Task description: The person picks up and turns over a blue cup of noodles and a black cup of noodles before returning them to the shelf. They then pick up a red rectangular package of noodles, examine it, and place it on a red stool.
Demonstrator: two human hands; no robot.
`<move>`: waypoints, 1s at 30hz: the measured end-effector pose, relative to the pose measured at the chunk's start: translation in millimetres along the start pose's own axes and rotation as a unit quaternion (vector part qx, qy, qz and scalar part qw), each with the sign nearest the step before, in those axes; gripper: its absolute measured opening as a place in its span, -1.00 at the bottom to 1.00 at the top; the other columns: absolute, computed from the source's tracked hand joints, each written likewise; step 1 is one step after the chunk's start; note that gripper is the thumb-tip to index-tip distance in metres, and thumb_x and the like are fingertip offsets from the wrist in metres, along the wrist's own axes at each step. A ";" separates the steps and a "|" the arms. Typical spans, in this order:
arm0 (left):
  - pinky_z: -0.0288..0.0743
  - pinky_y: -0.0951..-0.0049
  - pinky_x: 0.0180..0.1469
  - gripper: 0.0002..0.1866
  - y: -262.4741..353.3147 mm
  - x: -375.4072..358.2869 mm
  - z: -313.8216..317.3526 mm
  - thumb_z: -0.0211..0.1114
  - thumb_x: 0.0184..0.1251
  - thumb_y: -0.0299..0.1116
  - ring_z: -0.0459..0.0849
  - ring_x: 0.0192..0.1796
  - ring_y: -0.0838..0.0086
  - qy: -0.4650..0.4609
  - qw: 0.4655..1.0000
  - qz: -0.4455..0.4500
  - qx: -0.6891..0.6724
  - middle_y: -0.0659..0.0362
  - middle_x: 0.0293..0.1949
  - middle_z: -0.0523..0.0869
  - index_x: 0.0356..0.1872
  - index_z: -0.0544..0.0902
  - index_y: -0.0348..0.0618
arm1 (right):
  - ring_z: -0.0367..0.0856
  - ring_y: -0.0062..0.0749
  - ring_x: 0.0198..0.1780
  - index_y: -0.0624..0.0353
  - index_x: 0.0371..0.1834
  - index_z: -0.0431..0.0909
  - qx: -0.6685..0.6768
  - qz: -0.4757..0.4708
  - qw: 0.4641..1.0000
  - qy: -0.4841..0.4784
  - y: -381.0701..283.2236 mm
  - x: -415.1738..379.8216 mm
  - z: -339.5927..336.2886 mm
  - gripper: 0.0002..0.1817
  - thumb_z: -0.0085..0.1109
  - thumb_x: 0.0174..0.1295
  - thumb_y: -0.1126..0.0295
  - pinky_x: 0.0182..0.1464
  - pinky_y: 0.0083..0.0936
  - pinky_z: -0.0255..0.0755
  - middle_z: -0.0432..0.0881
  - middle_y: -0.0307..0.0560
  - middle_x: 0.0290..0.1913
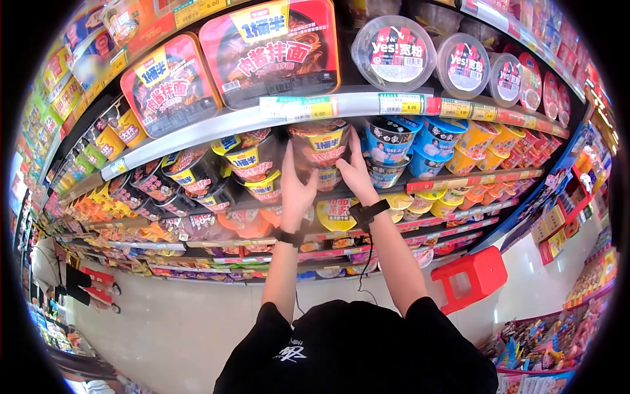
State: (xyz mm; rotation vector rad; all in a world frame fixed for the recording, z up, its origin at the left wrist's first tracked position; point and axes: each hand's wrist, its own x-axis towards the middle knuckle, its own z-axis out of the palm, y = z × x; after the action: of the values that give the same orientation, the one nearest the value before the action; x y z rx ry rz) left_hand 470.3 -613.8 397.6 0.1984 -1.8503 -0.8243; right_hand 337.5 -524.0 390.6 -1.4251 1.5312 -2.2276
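Note:
Both hands are on a brown and red instant noodle cup (319, 141) with a yellow label, in the shelf row below the price strip. My left hand (297, 187) presses against its left side, fingers pointing up. On the right side, my right hand (355, 172) grips it with the thumb lower down. Another cup (328, 178) shows partly beneath it. To the left stand similar stacked noodle cups (248, 161); to the right are blue and white noodle cups (392, 141). The fingertips are partly hidden behind the cup.
Above the price strip (295, 108) stand large square noodle boxes (272, 52) and round clear-lidded tubs (394, 52). A red plastic stool (482, 276) is on the floor at right. Another person (79, 279) stands far left. Cords hang from the wrist straps.

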 end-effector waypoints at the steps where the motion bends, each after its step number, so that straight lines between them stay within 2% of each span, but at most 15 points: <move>1: 0.31 0.34 0.28 -0.16 1.8 -1.7 -0.6 0.29 0.11 -0.57 0.39 0.32 0.19 -0.011 0.999 -0.020 -0.027 -0.12 0.34 0.31 0.43 0.07 -0.29 | 0.00 -0.19 0.50 0.27 0.50 -0.20 -0.007 0.000 1.000 -0.003 0.7 -0.5 0.3 -0.14 -0.05 0.09 0.61 0.45 -0.43 -0.07 0.00 0.13 0.49; 3: 0.26 0.34 0.34 -0.14 7.8 -4.9 -1.6 0.26 0.12 -0.62 0.32 0.38 0.24 -0.031 0.994 -0.061 -0.081 -0.12 0.37 0.26 0.45 0.01 -0.28 | -0.04 -0.24 0.50 0.21 0.52 -0.24 -0.021 0.002 1.000 -0.010 -0.6 -0.8 1.3 -0.13 -0.10 0.10 0.66 0.46 -0.43 -0.13 -0.02 0.07 0.50; 6: 0.32 0.36 0.28 -0.13 15.9 -8.4 -5.2 0.26 0.12 -0.61 0.37 0.34 0.27 -0.048 0.990 -0.101 -0.089 -0.07 0.36 0.28 0.46 0.01 -0.26 | 0.04 -0.19 0.49 0.29 0.50 -0.16 0.007 0.028 0.999 0.015 -4.0 -3.3 4.6 -0.18 -0.08 0.11 0.61 0.44 -0.43 -0.03 0.01 0.16 0.49; 10: 0.32 0.33 0.27 -0.12 10.9 -8.7 -4.1 0.30 0.09 -0.55 0.38 0.31 0.16 -0.019 0.999 -0.027 -0.008 -0.12 0.33 0.29 0.45 0.02 -0.27 | 0.15 -0.20 0.43 0.24 0.51 -0.17 -0.015 0.022 1.000 0.015 -6.9 -5.5 9.8 -0.16 -0.10 0.10 0.63 0.40 -0.46 0.04 0.10 0.16 0.46; 11: 0.30 0.31 0.29 -0.10 7.0 -9.6 -3.8 0.32 0.07 -0.53 0.37 0.32 0.08 -0.013 1.000 -0.013 -0.009 -0.17 0.32 0.28 0.44 0.01 -0.27 | 0.33 -0.24 0.29 0.22 0.52 -0.18 -0.053 0.005 0.998 0.023 -0.5 -6.0 9.7 -0.15 -0.08 0.10 0.62 0.28 -0.51 0.23 0.20 0.14 0.39; 14: 0.28 0.29 0.30 -0.08 6.4 -9.9 -5.2 0.32 0.05 -0.53 0.35 0.33 0.05 -0.012 1.000 -0.015 -0.018 -0.19 0.33 0.27 0.44 0.00 -0.28 | 0.48 -0.32 0.07 0.22 0.52 -0.19 -0.103 0.010 0.994 0.039 -10.7 -11.7 15.6 -0.13 -0.04 0.09 0.61 0.08 -0.53 0.40 0.35 0.11 0.27; 17: 0.28 0.28 0.31 -0.07 0.7 -9.3 -7.5 0.34 0.03 -0.55 0.34 0.33 0.02 -0.012 0.999 -0.011 -0.036 -0.20 0.32 0.27 0.44 0.00 -0.27 | 0.51 -0.42 -0.14 0.21 0.52 -0.20 -0.129 0.015 0.991 0.041 -16.5 -18.1 18.1 -0.11 0.00 0.08 0.60 -0.09 -0.55 0.46 0.44 0.05 0.13; 20: 0.28 0.27 0.31 -0.07 -2.1 -8.7 -9.9 0.36 0.02 -0.57 0.33 0.33 0.01 -0.003 0.999 0.000 -0.033 -0.19 0.33 0.25 0.43 0.03 -0.26 | 0.52 -0.46 -0.22 0.20 0.52 -0.21 -0.182 -0.017 0.981 0.058 -15.6 -18.2 21.5 -0.10 0.02 0.08 0.58 -0.14 -0.55 0.46 0.50 0.03 0.02; 26: 0.28 0.25 0.31 -0.10 -0.1 -8.6 -11.9 0.36 0.03 -0.59 0.30 0.33 -0.03 -0.008 0.999 -0.009 -0.051 -0.17 0.31 0.24 0.42 0.06 -0.22 | 0.54 -0.40 -0.18 0.23 0.51 -0.20 -0.183 0.047 0.980 0.057 -26.2 -19.0 23.1 -0.08 0.06 0.07 0.55 -0.10 -0.53 0.46 0.51 0.08 0.01; 29: 0.28 0.24 0.31 -0.10 0.0 -9.0 -12.8 0.35 0.04 -0.60 0.30 0.33 -0.03 -0.004 0.999 -0.003 -0.042 -0.16 0.31 0.24 0.42 0.06 -0.21 | 0.27 -0.43 0.28 0.11 0.54 -0.27 -0.151 0.073 0.986 0.020 -30.3 -17.9 22.4 -0.11 -0.03 0.16 0.64 0.13 -0.61 0.34 0.17 -0.03 0.38; 30: 0.28 0.24 0.31 -0.10 -0.3 -9.1 -12.9 0.35 0.04 -0.60 0.30 0.32 -0.03 -0.003 0.999 0.002 -0.037 -0.16 0.30 0.25 0.42 0.06 -0.21 | 0.36 -0.39 0.16 0.16 0.53 -0.23 -0.157 0.056 0.986 0.031 -28.6 -18.3 22.6 -0.11 0.00 0.13 0.60 0.08 -0.57 0.37 0.27 0.03 0.29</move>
State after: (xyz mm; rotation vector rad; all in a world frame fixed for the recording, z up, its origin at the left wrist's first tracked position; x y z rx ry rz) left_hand 485.4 -615.4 393.3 0.1451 -1.8216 -0.8888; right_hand 375.6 -515.8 402.5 -1.3104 2.0025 -2.0530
